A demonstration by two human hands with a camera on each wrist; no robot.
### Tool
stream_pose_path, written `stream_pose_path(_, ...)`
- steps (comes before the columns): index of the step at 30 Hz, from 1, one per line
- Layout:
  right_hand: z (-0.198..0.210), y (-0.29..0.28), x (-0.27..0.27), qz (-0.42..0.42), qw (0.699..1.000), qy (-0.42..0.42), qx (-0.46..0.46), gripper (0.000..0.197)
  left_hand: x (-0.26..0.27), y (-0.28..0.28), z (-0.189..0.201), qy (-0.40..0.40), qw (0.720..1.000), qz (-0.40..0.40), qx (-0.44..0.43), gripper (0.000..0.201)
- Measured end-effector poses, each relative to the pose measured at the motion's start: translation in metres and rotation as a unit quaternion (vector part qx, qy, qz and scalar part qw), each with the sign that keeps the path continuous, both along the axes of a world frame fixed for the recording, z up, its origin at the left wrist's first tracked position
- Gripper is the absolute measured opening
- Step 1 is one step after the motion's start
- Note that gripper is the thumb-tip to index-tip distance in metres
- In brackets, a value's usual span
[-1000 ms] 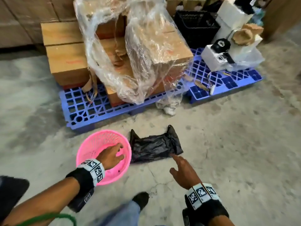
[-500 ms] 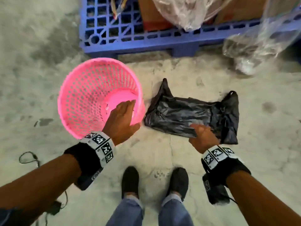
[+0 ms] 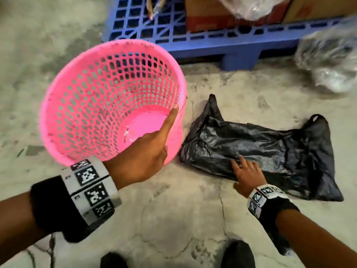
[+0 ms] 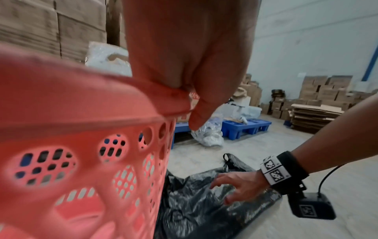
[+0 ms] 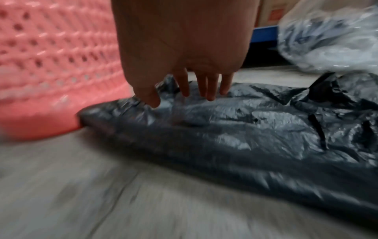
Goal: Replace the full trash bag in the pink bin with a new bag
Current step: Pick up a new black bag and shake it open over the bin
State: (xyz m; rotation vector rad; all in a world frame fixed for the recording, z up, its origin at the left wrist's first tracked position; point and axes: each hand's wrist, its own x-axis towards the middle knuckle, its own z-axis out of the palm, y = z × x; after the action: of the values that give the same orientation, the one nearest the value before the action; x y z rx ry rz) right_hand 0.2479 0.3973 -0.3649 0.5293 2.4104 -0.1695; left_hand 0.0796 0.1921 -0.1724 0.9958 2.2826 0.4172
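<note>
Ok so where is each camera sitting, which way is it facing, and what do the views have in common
Head: on the head, looking down at the floor; shows both forearms, the left hand on the pink bin, the right hand on the black bag, and shoe tips.
Left wrist: looks along the left hand gripping the bin rim; the right forearm shows too.
Right wrist: low, looks along the right hand, fingers spread on the bag.
Shared: all three show bin and bag.
</note>
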Motion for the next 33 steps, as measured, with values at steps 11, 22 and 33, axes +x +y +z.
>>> stream_pose_path(11, -0.036, 0.068, -0.068, -0.049, 0.993, 0.062, 0.092, 0.084, -0.003, -0.002, -0.005, 0.033, 0.998, -0.051, 0.001, 0.084)
stream_pose_path(22, 0.081, 0.066, -0.081, -0.162, 0.954, 0.249, 0.031, 0.027, -0.007, -0.018, -0.006, 0.094, 0.992, -0.019, 0.078, 0.058)
stream_pose_path(33, 0.344, -0.036, -0.135, -0.029, 0.787, 0.604, 0.126, 0.016, -0.038, -0.024, 0.067, -0.131, 0.881, 0.185, 0.415, 0.048)
